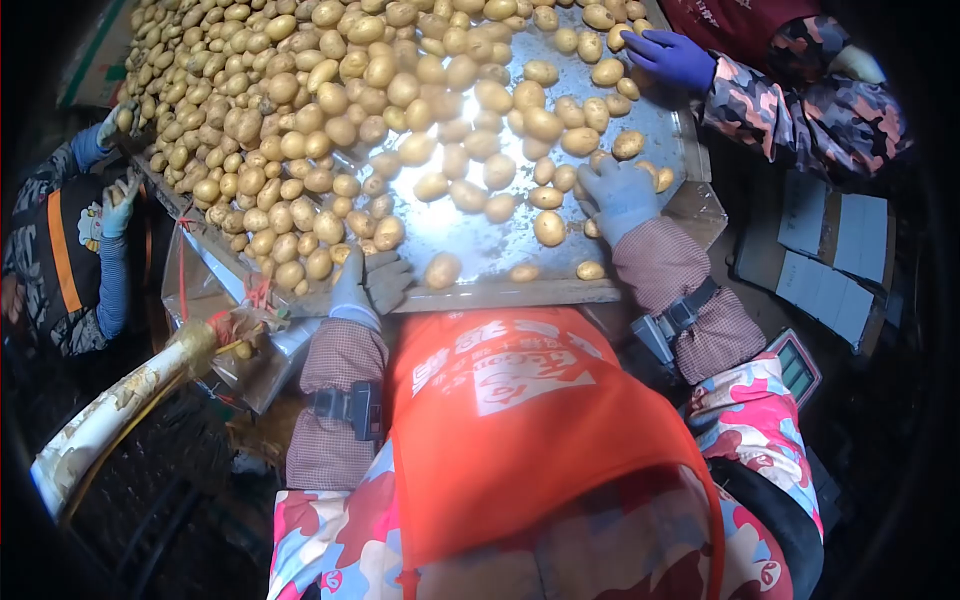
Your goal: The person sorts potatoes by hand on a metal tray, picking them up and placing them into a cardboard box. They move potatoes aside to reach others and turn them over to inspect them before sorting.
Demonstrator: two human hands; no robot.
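Many potatoes (340,130) lie heaped on a metal sorting table (430,245), thickest at the left and scattered toward the right. My left hand (368,285), in a grey glove, rests at the near edge with its fingers apart, just below the heap and holding nothing. Farther right, my gloved right hand (618,197) reaches over the table, palm down and fingers outstretched. Loose potatoes lie around its fingertips, and a small potato (591,229) shows beside its thumb. A single potato (442,270) sits near the front rim between my hands.
Across at the upper right, a co-worker's purple-gloved hand (672,60) is over the table beside potatoes. Another person's gloved hands (118,205) are at the left side. A worn white pipe (125,410) slants at the lower left. Flattened cardboard (825,285) lies at the right.
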